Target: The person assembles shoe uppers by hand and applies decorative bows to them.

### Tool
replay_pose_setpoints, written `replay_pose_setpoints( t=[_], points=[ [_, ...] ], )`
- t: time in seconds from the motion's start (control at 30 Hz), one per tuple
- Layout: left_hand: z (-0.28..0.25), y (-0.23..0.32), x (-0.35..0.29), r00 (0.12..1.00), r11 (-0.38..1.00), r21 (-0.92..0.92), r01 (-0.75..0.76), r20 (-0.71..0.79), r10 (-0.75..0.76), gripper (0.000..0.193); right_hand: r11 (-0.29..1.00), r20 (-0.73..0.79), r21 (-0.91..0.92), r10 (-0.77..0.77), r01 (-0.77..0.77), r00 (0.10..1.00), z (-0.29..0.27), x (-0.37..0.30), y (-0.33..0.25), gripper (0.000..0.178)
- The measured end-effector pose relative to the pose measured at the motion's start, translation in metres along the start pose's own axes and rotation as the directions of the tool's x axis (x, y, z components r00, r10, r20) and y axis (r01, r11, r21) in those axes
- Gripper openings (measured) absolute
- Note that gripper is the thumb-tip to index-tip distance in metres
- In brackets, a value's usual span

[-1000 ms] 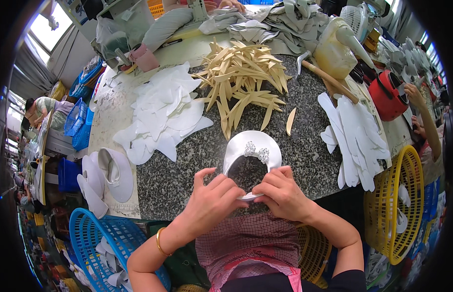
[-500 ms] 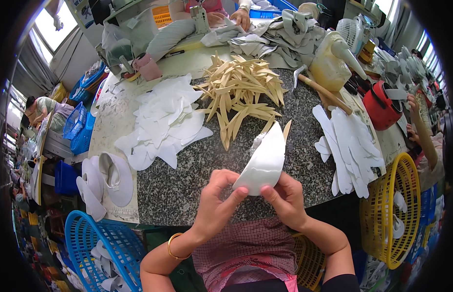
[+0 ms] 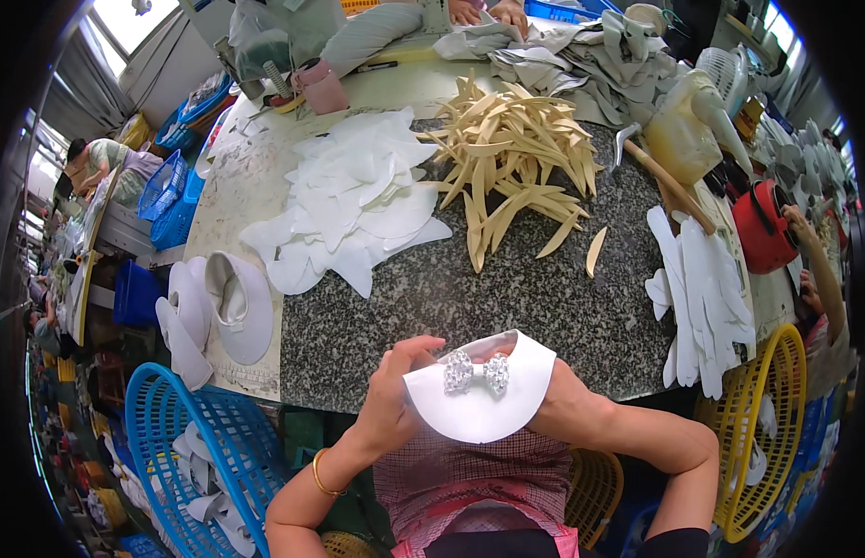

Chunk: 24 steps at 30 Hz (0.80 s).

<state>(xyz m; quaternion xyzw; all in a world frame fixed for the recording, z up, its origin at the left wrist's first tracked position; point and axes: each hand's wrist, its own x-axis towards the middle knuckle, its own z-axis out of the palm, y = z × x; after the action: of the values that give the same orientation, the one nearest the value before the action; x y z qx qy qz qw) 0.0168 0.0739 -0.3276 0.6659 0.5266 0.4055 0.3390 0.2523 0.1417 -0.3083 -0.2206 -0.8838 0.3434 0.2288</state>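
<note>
Above the near edge of the table I hold a white shoe upper (image 3: pixel 482 417), its broad rounded front facing me and a glittery silver bow (image 3: pixel 459 372) at its top edge. My left hand (image 3: pixel 393 395) is closed on its left side, fingers partly behind it. My right hand (image 3: pixel 565 398) grips the right side, most of its fingers hidden behind the piece. Beyond my hands lie a heap of curved tan strips (image 3: pixel 521 158) and one loose tan strip (image 3: pixel 596 252). To their left spreads a pile of thin white cut pieces (image 3: pixel 358 200).
Finished-looking white uppers (image 3: pixel 242 321) sit at the table's left edge. Long white pieces (image 3: pixel 702 298) and a wooden-handled hammer (image 3: pixel 670 186) lie right. A blue basket (image 3: pixel 153 437) and a yellow basket (image 3: pixel 777 400) flank me. A co-worker's hands (image 3: pixel 488 13) work across the table.
The shoe upper has come lower and closer to me and turned, so its bow now shows at the front. Both hands moved with it. My view has shifted slightly.
</note>
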Motion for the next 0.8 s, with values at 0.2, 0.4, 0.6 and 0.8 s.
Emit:
replay_pose_setpoints(
  t=[0.2, 0.4, 0.6, 0.8],
  points=[
    [0.005, 0.002, 0.013, 0.969, 0.949, 0.200, -0.244, 0.085, 0.231, 0.055, 0.982, 0.068, 0.184, 0.025, -0.037, 0.997, -0.010, 0.008, 0.002, 0.042],
    [0.011, 0.006, 0.006, 0.957, 0.891, 0.352, -0.287, 0.058, 0.285, 0.029, 0.917, 0.006, -0.358, -0.184, 0.173, 0.983, 0.009, 0.013, 0.018, 0.025],
    [0.008, 0.002, 0.003, 0.947, 0.855, 0.410, -0.318, 0.189, 0.262, 0.028, 0.845, 0.026, -0.436, -0.332, 0.309, 0.943, 0.016, 0.002, 0.034, 0.017],
    [0.008, 0.003, 0.009, 0.943, 0.905, 0.286, -0.315, 0.198, 0.266, 0.011, 0.827, 0.122, -0.348, -0.427, 0.441, 0.896, 0.002, -0.006, 0.047, 0.021]
  ],
)
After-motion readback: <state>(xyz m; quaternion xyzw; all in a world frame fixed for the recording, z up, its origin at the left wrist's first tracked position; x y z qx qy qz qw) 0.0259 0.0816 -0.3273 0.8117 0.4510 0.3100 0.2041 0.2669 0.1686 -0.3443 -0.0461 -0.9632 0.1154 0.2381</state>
